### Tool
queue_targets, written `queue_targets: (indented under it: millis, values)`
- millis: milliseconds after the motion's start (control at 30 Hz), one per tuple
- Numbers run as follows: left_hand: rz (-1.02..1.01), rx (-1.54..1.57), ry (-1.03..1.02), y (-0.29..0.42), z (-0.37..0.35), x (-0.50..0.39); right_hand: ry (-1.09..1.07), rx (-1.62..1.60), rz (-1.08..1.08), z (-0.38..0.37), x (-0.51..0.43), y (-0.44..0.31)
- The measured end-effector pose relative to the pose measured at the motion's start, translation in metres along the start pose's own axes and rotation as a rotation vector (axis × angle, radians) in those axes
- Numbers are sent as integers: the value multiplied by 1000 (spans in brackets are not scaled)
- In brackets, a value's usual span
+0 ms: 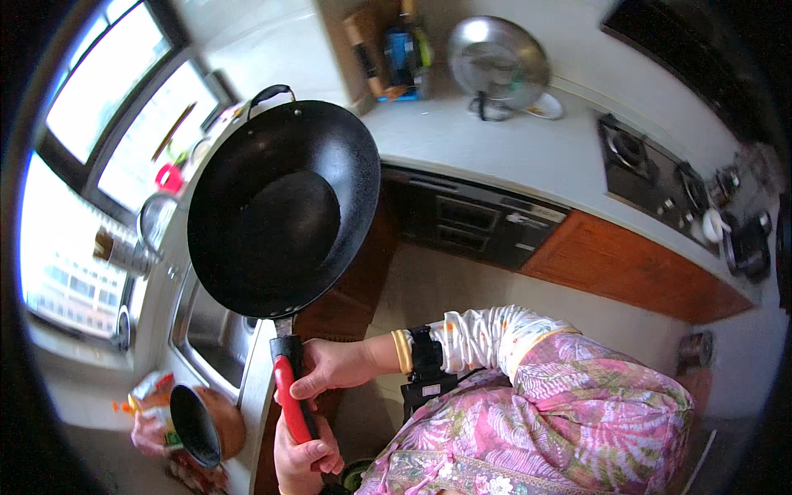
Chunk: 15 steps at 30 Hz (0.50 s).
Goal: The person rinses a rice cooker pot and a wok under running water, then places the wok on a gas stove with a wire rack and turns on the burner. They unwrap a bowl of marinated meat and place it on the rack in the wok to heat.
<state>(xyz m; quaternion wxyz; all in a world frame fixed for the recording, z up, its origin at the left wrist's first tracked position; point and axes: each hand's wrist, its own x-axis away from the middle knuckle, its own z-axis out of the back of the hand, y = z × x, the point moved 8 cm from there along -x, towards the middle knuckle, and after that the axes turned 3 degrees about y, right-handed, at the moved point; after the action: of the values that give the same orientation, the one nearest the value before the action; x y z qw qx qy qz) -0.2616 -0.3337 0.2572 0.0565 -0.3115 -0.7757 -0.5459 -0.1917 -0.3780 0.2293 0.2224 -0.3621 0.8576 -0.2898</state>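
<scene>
A large black wok (278, 210) is lifted in front of me, tilted so that its dark inside faces my head. Its small loop handle (272, 93) points away, toward the wall corner. Both hands grip the long black-and-red handle (286, 383). My right hand (334, 366) is wrapped around it nearer the pan. Closer to my body, my left hand (303, 448) holds the handle's end. The wok hides part of the counter and the sink's far end.
Below the wok is a stainless sink (216, 337). A copper-coloured pot (228, 424) stands beside it near plastic bags (148, 402). On the far counter (445, 136) are a metal lid (495, 62), a small plate (547, 106) and a utensil holder (402, 59). A gas hob (643, 176) lies right.
</scene>
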Motion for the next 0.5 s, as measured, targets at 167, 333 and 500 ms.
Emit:
queue_targets:
  millis: [167, 333, 500]
  values:
    - [-25, -119, -104, -14, -91, -16, 90, 35, 141, 11, 88, -57]
    - [72, -73, -299, -53, -164, -53, 234, 69, 232, 26, 186, -101]
    - [181, -135, -495, -81, -244, -89, 413, 56, 409, 48, 280, -141]
